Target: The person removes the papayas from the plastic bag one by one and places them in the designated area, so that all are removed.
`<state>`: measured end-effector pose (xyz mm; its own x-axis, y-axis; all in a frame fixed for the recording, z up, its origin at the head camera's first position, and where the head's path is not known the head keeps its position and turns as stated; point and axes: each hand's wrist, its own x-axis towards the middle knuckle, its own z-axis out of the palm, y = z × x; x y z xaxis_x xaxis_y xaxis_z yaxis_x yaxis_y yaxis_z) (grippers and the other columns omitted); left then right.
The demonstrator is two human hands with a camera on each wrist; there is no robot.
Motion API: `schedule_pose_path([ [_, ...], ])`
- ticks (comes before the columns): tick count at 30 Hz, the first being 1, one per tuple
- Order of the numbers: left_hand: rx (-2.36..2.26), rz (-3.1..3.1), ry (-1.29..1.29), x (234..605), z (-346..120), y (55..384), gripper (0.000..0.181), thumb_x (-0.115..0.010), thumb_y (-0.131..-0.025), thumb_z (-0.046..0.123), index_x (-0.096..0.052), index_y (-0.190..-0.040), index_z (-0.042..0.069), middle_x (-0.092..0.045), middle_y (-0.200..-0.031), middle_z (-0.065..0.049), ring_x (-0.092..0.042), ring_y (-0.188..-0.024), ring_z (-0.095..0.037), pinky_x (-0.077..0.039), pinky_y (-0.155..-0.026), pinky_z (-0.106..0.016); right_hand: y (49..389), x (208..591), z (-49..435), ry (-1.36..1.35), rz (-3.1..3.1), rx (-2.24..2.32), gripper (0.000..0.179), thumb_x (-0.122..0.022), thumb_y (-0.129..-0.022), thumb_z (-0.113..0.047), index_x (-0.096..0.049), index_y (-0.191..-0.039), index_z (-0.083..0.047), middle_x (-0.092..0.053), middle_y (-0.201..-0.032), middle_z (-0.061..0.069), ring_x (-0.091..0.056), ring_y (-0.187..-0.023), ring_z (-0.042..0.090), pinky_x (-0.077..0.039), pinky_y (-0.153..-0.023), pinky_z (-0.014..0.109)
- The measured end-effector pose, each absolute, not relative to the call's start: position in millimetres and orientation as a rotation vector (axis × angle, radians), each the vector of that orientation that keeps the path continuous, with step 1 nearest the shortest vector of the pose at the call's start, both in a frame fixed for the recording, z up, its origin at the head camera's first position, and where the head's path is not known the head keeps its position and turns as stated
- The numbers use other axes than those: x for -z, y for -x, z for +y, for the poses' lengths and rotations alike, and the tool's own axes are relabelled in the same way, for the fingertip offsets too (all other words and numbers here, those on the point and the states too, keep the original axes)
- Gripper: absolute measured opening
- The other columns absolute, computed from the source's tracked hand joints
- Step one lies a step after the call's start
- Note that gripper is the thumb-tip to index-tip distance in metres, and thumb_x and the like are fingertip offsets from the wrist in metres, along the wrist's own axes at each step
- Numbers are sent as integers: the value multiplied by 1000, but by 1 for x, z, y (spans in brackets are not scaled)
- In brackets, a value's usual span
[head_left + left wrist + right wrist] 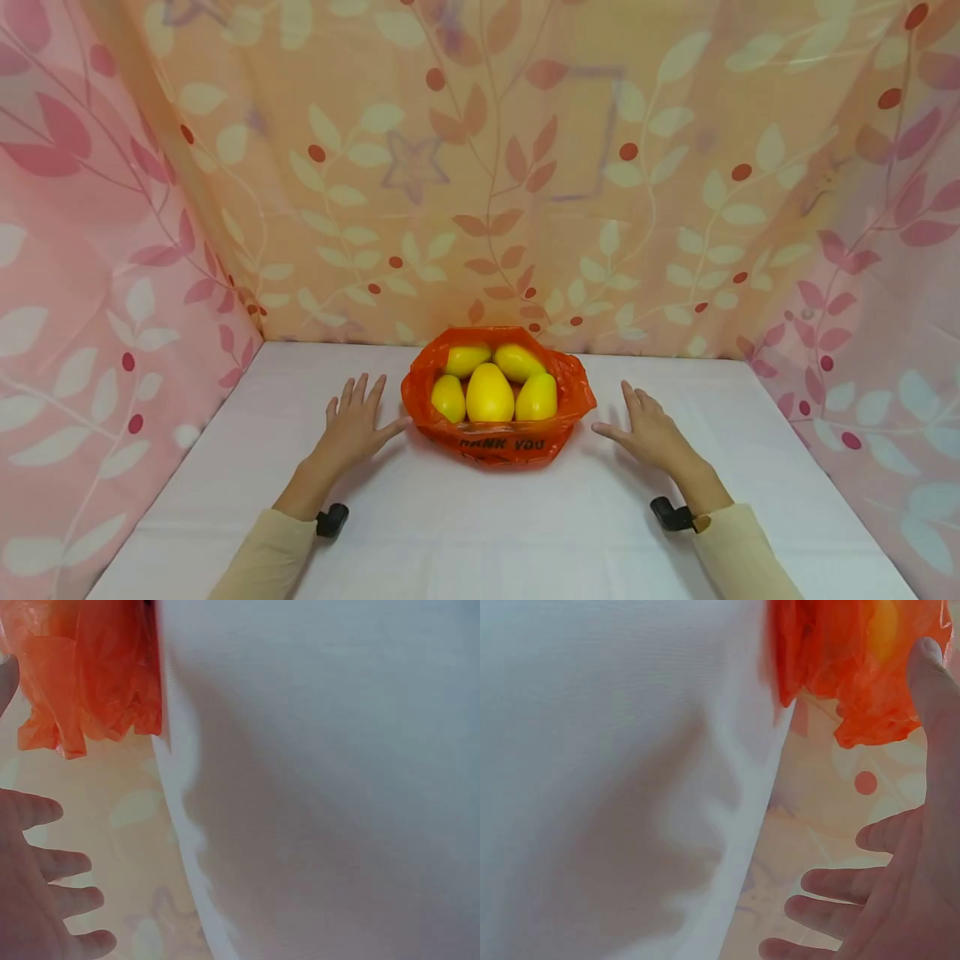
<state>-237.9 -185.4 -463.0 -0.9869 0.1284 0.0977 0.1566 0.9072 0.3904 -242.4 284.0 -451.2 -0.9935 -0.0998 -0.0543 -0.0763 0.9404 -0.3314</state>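
Observation:
An orange-red plastic bag [510, 446] with dark lettering stands on the white table, its mouth spread wide toward the camera. Inside lie several yellow mangoes [491, 393], some tinged green. To the left of the bag is my left hand [351, 429], fingers spread and thumb pointing at the bag's side. My right hand [652, 433] is on the other side, a small gap from the bag, its fingers extended. Both hands hold nothing. In the left wrist view the crinkled bag [90, 675] shows beyond the thumb; the right wrist view has the bag [832, 660] near the thumb tip.
A white cloth [480, 533] covers the table. Behind it hangs a peach leaf-patterned curtain [480, 167], and pink leaf-patterned curtains close off the left side [90, 292] and the right side [885, 333]. Each wrist bears a small black camera, one on the left [332, 520], one on the right [672, 514].

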Motion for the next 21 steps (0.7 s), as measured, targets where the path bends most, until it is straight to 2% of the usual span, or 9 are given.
schedule_pose_path([
  [13,742,-3016,245,460,-184,247,98,-60,-86,61,-21,-154,3,-17,-157,-33,-12,-143,-54,-12,-113,-71,248,441,282,155,2997,608,111,-50,-84,-75,-8,-155,0,-19,-154,36,-24,-138,55,-26,-108,70],
  [21,835,-3017,235,458,-180,251,102,-62,-83,63,-19,-155,5,-18,-158,-30,-14,-144,-52,-14,-113,-70,250,432,278,123,2944,713,108,-51,-87,-70,-7,-155,1,-14,-156,35,-20,-140,54,-23,-109,70],
])
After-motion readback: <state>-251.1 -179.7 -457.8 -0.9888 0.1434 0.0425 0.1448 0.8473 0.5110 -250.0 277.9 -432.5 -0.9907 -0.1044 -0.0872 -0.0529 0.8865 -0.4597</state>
